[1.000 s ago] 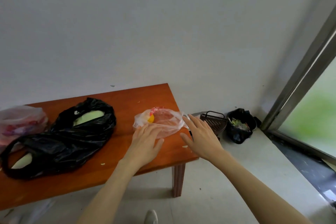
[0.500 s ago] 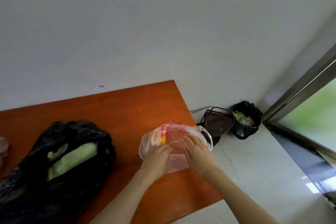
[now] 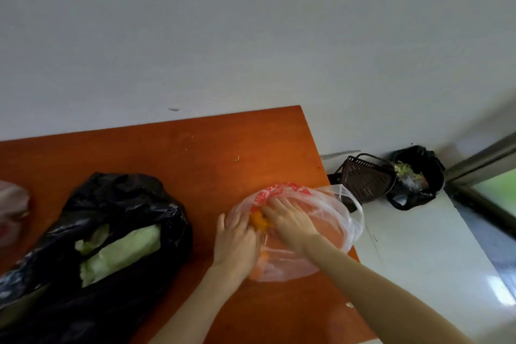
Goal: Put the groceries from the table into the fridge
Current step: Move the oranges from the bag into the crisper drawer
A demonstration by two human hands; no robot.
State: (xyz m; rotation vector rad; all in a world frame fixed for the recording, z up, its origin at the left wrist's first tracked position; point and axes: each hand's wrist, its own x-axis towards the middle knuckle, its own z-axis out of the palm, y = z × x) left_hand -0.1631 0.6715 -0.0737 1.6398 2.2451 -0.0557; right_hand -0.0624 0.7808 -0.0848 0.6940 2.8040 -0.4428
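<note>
A clear bag (image 3: 321, 220) with red print lies on the right end of the orange worktop (image 3: 195, 153), near its front right corner, and one handle loop hangs over the right edge. Both hands are on this bag. The left hand (image 3: 237, 243) lies on the left side of the bag, palm down, and its fingers bend over an orange thing (image 3: 258, 220) inside; if they really grip it, I cannot tell. The right hand (image 3: 290, 218) reaches into the mouth of the bag with the fingers quite straight, and their tips touch the same orange thing. The plastic is wrinkled, so what else is inside is not clear.

To the left, well apart from the clear bag, a black bag (image 3: 92, 246) lies open on the worktop, and pale green vegetables (image 3: 125, 248) show through its opening. At the far left edge there is a part of a pinkish bag (image 3: 12, 212), blurred.

On the floor beside the right end of the worktop a dark basket (image 3: 365, 180) leans tilted, and just beside it stands a bin with a black liner (image 3: 416, 176) with scraps in it. A window frame (image 3: 480, 159) is at the right.
</note>
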